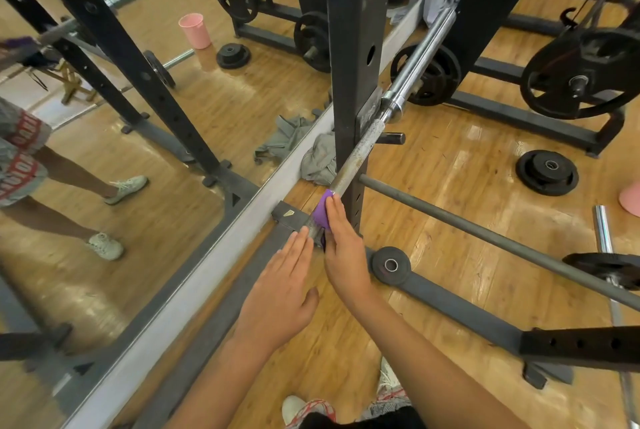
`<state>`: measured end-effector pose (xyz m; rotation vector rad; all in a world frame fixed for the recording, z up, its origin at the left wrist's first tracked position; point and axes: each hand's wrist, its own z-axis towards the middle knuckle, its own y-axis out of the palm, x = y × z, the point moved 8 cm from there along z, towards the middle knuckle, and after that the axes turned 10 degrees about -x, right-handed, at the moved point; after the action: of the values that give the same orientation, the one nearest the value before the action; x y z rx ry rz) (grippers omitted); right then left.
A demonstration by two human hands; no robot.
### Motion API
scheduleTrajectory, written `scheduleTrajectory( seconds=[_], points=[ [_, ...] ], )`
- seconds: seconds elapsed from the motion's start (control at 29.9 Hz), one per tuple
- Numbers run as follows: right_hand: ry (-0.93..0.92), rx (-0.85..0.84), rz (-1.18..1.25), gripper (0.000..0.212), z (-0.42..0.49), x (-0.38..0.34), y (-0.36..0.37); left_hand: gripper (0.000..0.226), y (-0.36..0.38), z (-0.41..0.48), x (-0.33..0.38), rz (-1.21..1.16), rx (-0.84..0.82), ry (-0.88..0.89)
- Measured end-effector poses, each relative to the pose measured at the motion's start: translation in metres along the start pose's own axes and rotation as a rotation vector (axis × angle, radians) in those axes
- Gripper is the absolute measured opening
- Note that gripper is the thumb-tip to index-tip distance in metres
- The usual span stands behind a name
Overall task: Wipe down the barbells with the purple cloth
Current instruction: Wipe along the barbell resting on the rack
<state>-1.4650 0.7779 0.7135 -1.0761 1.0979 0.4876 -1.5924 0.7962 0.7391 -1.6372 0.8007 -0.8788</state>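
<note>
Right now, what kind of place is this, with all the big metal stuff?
Most likely a gym's weight room. A barbell rests on a black power rack, weight plates lie on the wooden floor, and a wall mirror runs alongside. The right hand holds a purple cloth on the bar.

Metal, cloth and varnished wood are showing their finishes.

The barbell is looking dull and rust-speckled along its steel shaft, while its sleeve is gleaming like polished chrome. The purple cloth is looking soft and matt. The wooden floor is shining with glossy varnish, the rack upright is showing scuffed black paint, and the pink cup is looking like smooth plastic.
</note>
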Motion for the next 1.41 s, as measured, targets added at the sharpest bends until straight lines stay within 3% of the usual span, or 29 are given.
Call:
scheduleTrajectory(
  seconds=[0.13, 0.27, 0.54, 0.64, 0.87, 0.94, 1.04, 1.14, 1.27, 1.41],
  points=[
    [-0.101, -0.068, -0.282, 0.086, 0.019, 0.015, -0.015, 0.084, 0.002, -0.001, 0.000, 0.012, -0.007, -0.018],
    [-0.031, -0.065, -0.390, 0.084, 0.050, 0.023, -0.047, 0.081, 0.001, 0.000, 0.000, 0.016, -0.003, -0.031],
    [0.084, -0.039, -0.220, 0.072, 0.041, 0.011, -0.039, 0.078, 0.000, -0.001, 0.003, 0.058, -0.014, -0.059],
    [0.042, -0.043, -0.048, 0.067, 0.018, 0.004, -0.016, 0.082, -0.002, 0.000, 0.004, 0.065, -0.010, -0.073],
    [-0.054, -0.166, -0.053, 0.072, 0.012, 0.009, -0.023, 0.076, -0.002, 0.000, 0.002, 0.044, 0.015, -0.092],
    [-0.027, -0.107, -0.013, 0.063, 0.018, 0.007, -0.038, 0.070, -0.005, -0.004, 0.001, -0.024, 0.069, -0.158],
    [0.009, -0.040, 0.012, 0.059, 0.027, -0.002, -0.063, 0.061, -0.002, -0.025, -0.001, -0.108, 0.178, -0.402],
    [-0.081, -0.127, -0.116, 0.059, 0.042, -0.020, -0.070, 0.069, 0.010, -0.042, 0.006, -0.030, 0.147, -0.478],
    [-0.199, -0.435, -0.447, 0.064, 0.058, -0.028, -0.038, 0.071, 0.015, -0.041, 0.004, -0.038, 0.186, -0.525],
    [-0.228, -0.490, -0.520, 0.072, 0.058, -0.026, -0.029, 0.068, 0.015, -0.039, 0.008, -0.037, 0.269, -0.537]
  ],
)
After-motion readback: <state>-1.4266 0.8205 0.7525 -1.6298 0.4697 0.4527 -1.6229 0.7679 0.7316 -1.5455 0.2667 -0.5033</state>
